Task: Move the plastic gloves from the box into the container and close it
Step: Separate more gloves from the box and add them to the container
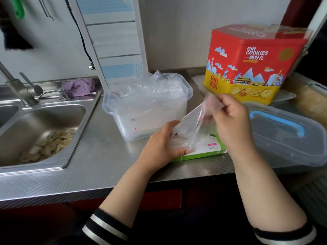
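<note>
A flat green and white glove box lies on the steel counter near its front edge. My left hand holds the box's left end, thumb on top. My right hand pinches a clear plastic glove and lifts it out of the box. Behind the box stands a clear plastic container, open, with several crumpled clear gloves heaped at its top. Its clear lid with a blue handle lies to the right of the box.
A red and yellow cookie tin stands at the back right. A steel sink with food scraps in it fills the left, with a tap and a purple cloth behind it. The counter's front edge is close to me.
</note>
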Tool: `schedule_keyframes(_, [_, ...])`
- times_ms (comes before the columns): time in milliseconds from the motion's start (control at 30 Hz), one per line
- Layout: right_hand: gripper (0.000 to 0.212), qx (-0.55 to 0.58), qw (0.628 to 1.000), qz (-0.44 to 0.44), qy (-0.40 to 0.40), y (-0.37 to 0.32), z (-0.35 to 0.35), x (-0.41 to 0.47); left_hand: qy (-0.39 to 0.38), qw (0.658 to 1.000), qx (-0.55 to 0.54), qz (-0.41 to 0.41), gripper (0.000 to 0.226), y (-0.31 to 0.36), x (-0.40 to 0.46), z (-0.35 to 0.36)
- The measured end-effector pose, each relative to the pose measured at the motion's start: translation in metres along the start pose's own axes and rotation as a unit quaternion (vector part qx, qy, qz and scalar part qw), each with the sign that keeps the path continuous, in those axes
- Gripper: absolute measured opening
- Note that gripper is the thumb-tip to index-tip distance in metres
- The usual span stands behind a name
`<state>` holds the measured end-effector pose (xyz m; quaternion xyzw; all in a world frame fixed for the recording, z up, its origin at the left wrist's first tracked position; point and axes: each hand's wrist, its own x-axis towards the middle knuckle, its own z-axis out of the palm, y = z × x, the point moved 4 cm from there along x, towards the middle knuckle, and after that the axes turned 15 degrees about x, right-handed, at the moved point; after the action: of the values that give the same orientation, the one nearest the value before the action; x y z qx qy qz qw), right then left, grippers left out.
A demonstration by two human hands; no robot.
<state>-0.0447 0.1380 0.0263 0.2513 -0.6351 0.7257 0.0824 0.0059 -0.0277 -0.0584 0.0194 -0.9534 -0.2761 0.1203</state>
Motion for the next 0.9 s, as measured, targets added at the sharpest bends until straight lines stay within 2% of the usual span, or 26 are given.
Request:
schedule_keyframes(67, [0.03, 0.028, 0.999, 0.015, -0.004, -0.012, 0.0, 0.005, -0.018, 0.996, -0.082, 0.0, 0.086, 0.007, -0.002, -0.006])
schedule_keyframes(133, [0.031, 0.014, 0.999, 0.039, -0.033, -0.016, 0.001, 0.007, 0.015, 0.978, -0.208, 0.022, 0.092, 0.019, -0.006, -0.022])
schedule_keyframes(233, [0.03, 0.016, 0.996, 0.079, -0.044, -0.012, 0.002, 0.01, 0.042, 0.972, -0.225, 0.056, 0.106, 0.038, -0.004, -0.05])
schedule_keyframes(333, [0.031, 0.023, 0.994, 0.094, -0.053, -0.008, 0.009, 0.012, -0.037, 0.962, -0.268, 0.035, 0.107, 0.049, 0.003, -0.058])
schedule_keyframes(367, [0.028, 0.028, 0.993, 0.096, -0.057, -0.008, 0.012, 0.013, -0.061, 0.953, -0.294, 0.032, 0.095, 0.051, 0.005, -0.058])
schedule_keyframes(433, [0.023, 0.03, 0.992, 0.105, -0.069, -0.008, 0.018, 0.015, -0.059, 0.947, -0.314, 0.025, 0.054, 0.054, 0.008, -0.059])
schedule_keyframes(533, [0.01, 0.01, 0.986, 0.131, -0.107, -0.01, 0.019, 0.025, 0.031, 0.949, -0.314, -0.031, 0.014, 0.045, 0.011, -0.073])
schedule_keyframes(600, [0.015, 0.006, 0.975, 0.165, -0.149, -0.012, 0.021, 0.034, 0.087, 0.953, -0.284, -0.066, 0.004, 0.036, 0.011, -0.089])
schedule_keyframes(633, [0.021, 0.005, 0.972, 0.174, -0.16, -0.013, 0.022, 0.039, 0.11, 0.956, -0.259, -0.079, 0.007, 0.032, 0.013, -0.098])
schedule_keyframes(700, [0.023, -0.001, 0.975, 0.164, -0.15, -0.017, 0.027, 0.055, 0.157, 0.964, -0.196, -0.089, 0.012, 0.027, 0.017, -0.118])
schedule_keyframes(767, [0.017, -0.018, 0.983, 0.133, -0.121, -0.016, 0.038, 0.078, 0.215, 0.968, -0.103, -0.084, 0.014, 0.022, 0.026, -0.14])
schedule_keyframes(833, [0.013, -0.073, 0.988, 0.093, -0.096, -0.009, 0.051, 0.103, 0.256, 0.963, 0.008, -0.088, 0.014, 0.014, 0.04, -0.158])
schedule_keyframes(900, [0.017, -0.172, 0.978, 0.071, -0.09, 0.002, 0.065, 0.124, 0.265, 0.956, 0.074, -0.107, 0.013, 0.003, 0.055, -0.172])
